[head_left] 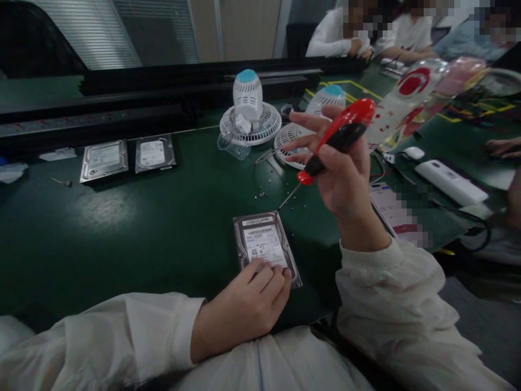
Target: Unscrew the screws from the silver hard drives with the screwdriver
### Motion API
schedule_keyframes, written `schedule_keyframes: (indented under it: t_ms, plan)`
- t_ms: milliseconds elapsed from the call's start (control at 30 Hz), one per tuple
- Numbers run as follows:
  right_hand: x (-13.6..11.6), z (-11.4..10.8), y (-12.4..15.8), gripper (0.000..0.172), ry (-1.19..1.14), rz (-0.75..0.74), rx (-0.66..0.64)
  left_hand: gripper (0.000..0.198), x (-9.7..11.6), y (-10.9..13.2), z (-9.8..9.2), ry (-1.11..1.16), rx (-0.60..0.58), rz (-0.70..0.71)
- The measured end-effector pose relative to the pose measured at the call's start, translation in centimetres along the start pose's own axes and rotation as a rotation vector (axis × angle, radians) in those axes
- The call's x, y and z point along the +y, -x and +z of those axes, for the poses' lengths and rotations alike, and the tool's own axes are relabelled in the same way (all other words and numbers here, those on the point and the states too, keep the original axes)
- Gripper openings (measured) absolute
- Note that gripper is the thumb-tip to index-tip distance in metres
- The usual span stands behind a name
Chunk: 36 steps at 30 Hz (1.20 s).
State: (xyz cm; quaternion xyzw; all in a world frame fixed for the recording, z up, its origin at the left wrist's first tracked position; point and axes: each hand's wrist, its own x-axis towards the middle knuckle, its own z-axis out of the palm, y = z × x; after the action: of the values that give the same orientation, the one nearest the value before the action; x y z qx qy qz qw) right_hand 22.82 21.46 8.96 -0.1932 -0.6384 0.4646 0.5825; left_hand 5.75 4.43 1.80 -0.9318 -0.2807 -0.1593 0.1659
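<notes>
From here I see the right hand (342,168) pinching a red-and-black screwdriver (344,127) between thumb and forefinger, other fingers fanned out, its tip at the far right corner of a hard disk drive (264,236) on the green tabletop (183,228). The left hand's (252,296) fingers lie close together over the near end; whether they grip it, I can't tell.

Here's a white fan (249,103), grille down on the green counter (187,184), turquoise cap up, a clear cup (235,147) by its rim! A second fan (331,93) to the right, then a red-printed bottle (396,106), a white mouse (413,153), and pale blinds (87,32) beyond!
</notes>
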Motion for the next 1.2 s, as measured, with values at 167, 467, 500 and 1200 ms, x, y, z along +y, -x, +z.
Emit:
schedule_keyframes:
  t_ms: [167,467,500,1200]
  plan:
    - [0.18,-0.12,-0.17,0.036,-0.064,0.015,-0.002,0.035,-0.06,-0.11,0.1,0.01,0.025,-0.008]
    - [0.43,0.19,0.03,0.03,-0.028,-0.051,0.028,0.035,0.02,0.01,0.21,0.026,0.027,-0.017]
    - [0.4,0.12,-0.05,0.033,-0.052,-0.04,0.02,0.035,0.02,0.01,0.21,0.026,0.024,-0.017]
    - [-0.08,0.32,0.16,0.018,0.06,-0.058,0.046,0.036,-0.06,-0.04,-0.01,0.025,-0.013,-0.009]
